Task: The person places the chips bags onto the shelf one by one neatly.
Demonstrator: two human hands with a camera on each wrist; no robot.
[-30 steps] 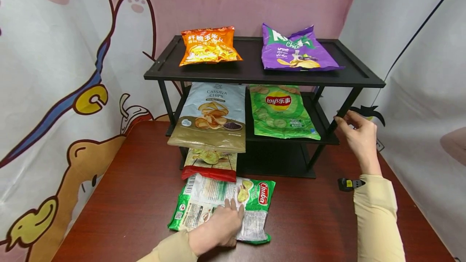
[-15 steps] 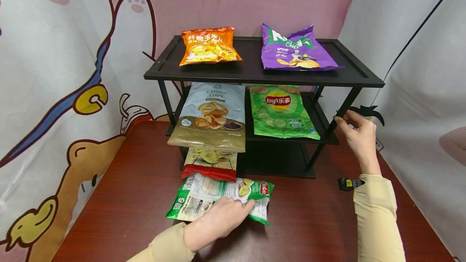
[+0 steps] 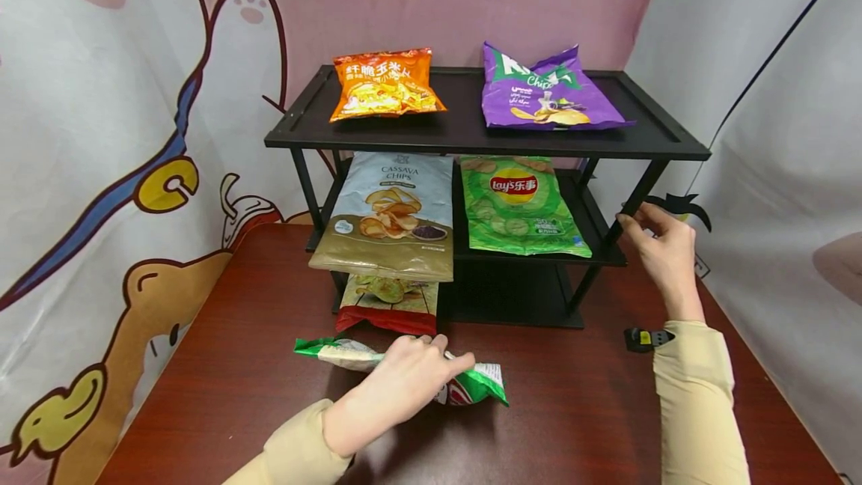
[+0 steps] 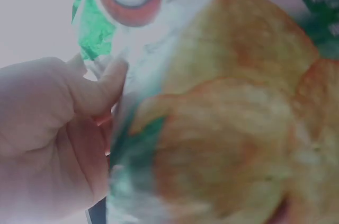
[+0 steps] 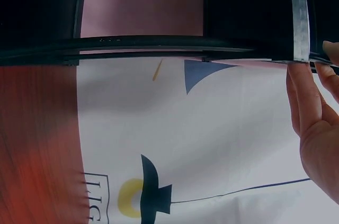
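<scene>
My left hand (image 3: 397,388) grips a green and white bag of chips (image 3: 483,382) by its edge, low over the front of the table. The bag is tipped up and seen nearly edge-on from the head; its chip picture (image 4: 228,134) fills the left wrist view, with the thumb along one side. My right hand (image 3: 665,254) holds the right front post of the black shelf rack (image 3: 465,142), fingertips at the bar in the right wrist view.
An orange snack bag (image 3: 387,84) and a purple chip bag (image 3: 548,92) lie on the top shelf. Below are a cassava chip bag (image 3: 397,215) and a green Lay's bag (image 3: 521,208). A red-edged bag (image 3: 387,316) juts from the bottom shelf over the brown table (image 3: 222,395).
The green and white bag lay flat with my left hand on it; now the hand has gripped it and tipped it up toward edge-on. My right hand has stayed at the post.
</scene>
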